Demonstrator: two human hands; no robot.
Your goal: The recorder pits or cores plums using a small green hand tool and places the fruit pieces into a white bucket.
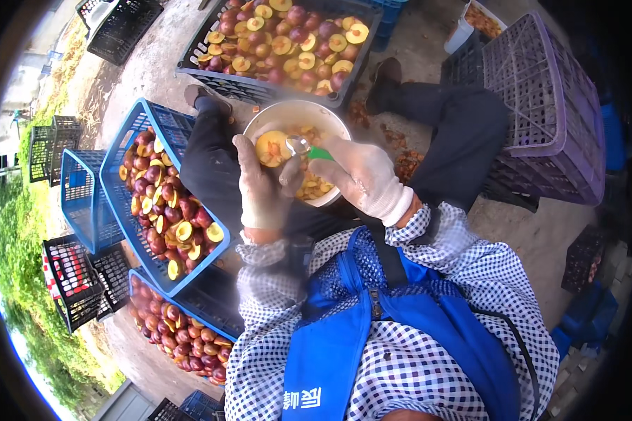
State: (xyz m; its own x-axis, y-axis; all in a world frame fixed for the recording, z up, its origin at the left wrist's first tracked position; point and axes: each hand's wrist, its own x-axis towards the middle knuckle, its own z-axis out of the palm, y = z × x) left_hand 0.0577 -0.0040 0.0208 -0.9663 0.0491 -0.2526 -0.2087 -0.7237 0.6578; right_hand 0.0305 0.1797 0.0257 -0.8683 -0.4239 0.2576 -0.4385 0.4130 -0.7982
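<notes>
My left hand (266, 184), in a whitish glove, holds a halved yellow-fleshed plum (272, 149), cut face up, with its rough centre showing. My right hand (361, 171), gloved too, grips the green handle of a metal spoon (297, 145), whose bowl is at the right edge of the plum half. Both hands are over a round, light-coloured bowl (324, 111) between the person's legs. Orange-yellow scraps (316, 185) lie in the bowl. Part of its near side is hidden by the hands.
A dark crate (361, 79) of halved plums stands beyond the bowl. Blue crates of plums, one (117, 210) above another (137, 273), are at left. A purple crate (561, 105) stands at right. A white container (457, 38) of scraps is farther back; fallen scraps (408, 163) lie on the ground.
</notes>
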